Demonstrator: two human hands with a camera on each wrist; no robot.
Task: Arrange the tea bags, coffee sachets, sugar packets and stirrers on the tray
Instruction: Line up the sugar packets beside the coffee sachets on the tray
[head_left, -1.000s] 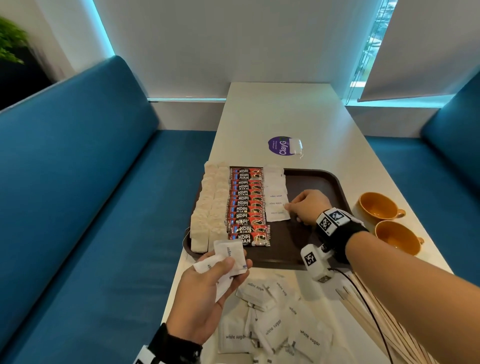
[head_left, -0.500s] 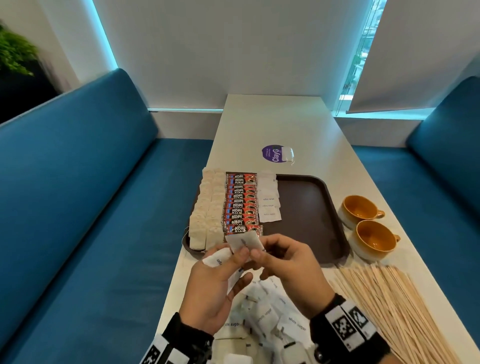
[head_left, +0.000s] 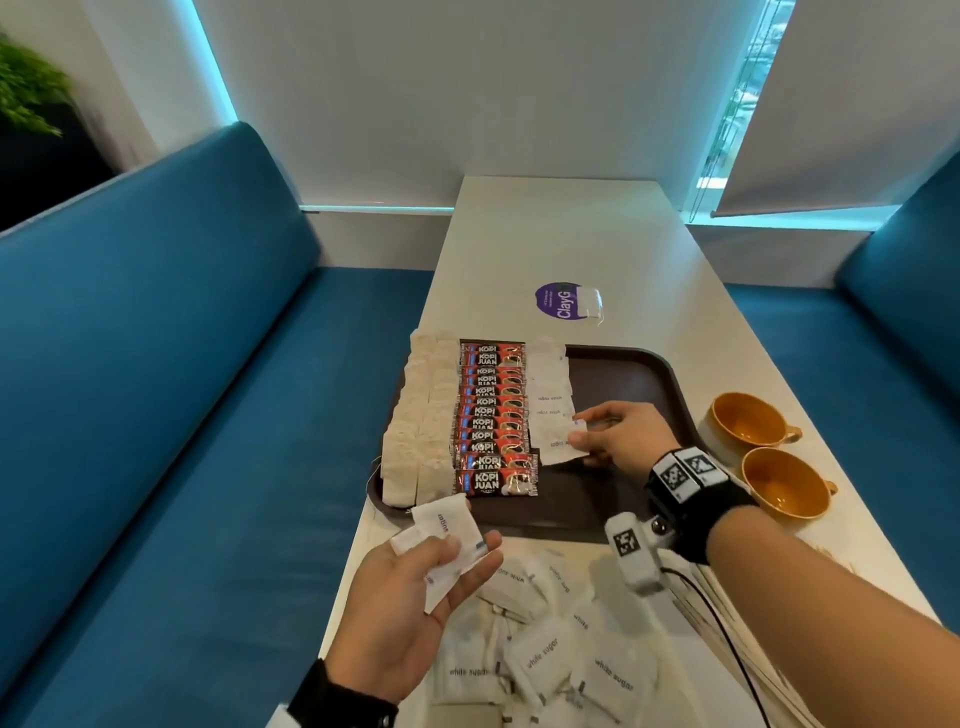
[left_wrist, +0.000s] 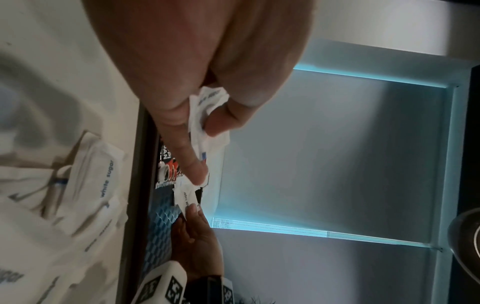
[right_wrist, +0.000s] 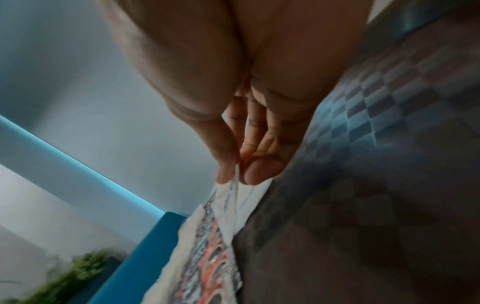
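One sugar packet (head_left: 563, 447) is pinched by its right edge between thumb and fingers of the right hand (head_left: 618, 441), low over the tray (head_left: 644, 374), at the near end of the sugar column beside the coffee sachets (head_left: 493, 415). The left hand (head_left: 410, 597) holds several spare packets (head_left: 447, 540) above the counter (head_left: 597, 244). Judged light, limp and crushable; an edge pinch suits it best. Loose packets (head_left: 540, 660) remain unplaced.

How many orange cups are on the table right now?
2. The far cup and the near cup sit side by side on the table, right of the tray. None seems hidden.
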